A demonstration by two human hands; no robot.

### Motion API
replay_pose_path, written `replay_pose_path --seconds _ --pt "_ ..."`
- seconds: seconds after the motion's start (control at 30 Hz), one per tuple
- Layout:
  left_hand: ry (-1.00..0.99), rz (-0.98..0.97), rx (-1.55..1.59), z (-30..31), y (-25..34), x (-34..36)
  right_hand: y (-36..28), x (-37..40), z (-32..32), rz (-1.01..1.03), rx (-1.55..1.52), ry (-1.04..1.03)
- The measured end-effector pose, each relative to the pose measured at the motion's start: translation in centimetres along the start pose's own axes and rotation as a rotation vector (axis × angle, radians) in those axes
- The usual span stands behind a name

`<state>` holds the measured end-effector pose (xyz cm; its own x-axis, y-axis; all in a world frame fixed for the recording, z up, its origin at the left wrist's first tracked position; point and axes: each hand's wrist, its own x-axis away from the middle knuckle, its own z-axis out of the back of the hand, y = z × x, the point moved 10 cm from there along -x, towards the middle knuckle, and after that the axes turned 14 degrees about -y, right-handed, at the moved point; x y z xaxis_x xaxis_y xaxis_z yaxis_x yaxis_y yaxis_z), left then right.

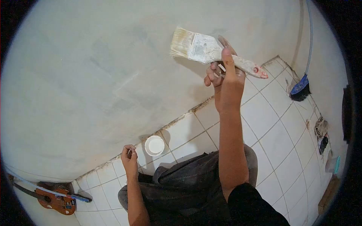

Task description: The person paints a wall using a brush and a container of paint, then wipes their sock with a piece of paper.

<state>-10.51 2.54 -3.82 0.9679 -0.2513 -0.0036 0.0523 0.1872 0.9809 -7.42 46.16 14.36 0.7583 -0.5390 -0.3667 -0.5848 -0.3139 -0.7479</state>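
My right hand (226,71) is closed round the handle of a wide paintbrush (205,48), thumb across it. White paint cakes the brush, and its pale bristles point left, close to the wall (113,75). Low on the left, my left hand (130,160) hangs with its fingers curled in and nothing showing in them. Just to the right of it, a small white tub (154,145) stands on the floor by the foot of the wall, with white paint inside.
White floor tiles (264,116) meet the wall along a dirty edge. A blue broom (300,89) leans in the right corner, with crumpled rags (321,127) near it. At the far left lies a guitar (60,201).
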Motion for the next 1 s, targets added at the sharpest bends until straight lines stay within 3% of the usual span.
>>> replay_pose_path --seconds 0.27,0.43,0.77,1.0 --pt "0.021 0.005 -0.007 -0.1 0.4 0.1 -1.3 0.2 -1.4 0.042 -0.084 -0.151" --pt "0.007 -0.014 -0.015 0.1 0.4 0.1 -3.1 0.7 -3.4 0.373 0.165 -0.329" --pt "0.005 -0.024 -0.021 0.5 -0.2 -0.1 -1.4 0.0 -3.6 0.275 0.227 -0.303" --pt "-0.005 -0.014 -0.027 0.2 0.1 0.0 -2.4 0.2 -3.9 0.318 0.242 -0.326"
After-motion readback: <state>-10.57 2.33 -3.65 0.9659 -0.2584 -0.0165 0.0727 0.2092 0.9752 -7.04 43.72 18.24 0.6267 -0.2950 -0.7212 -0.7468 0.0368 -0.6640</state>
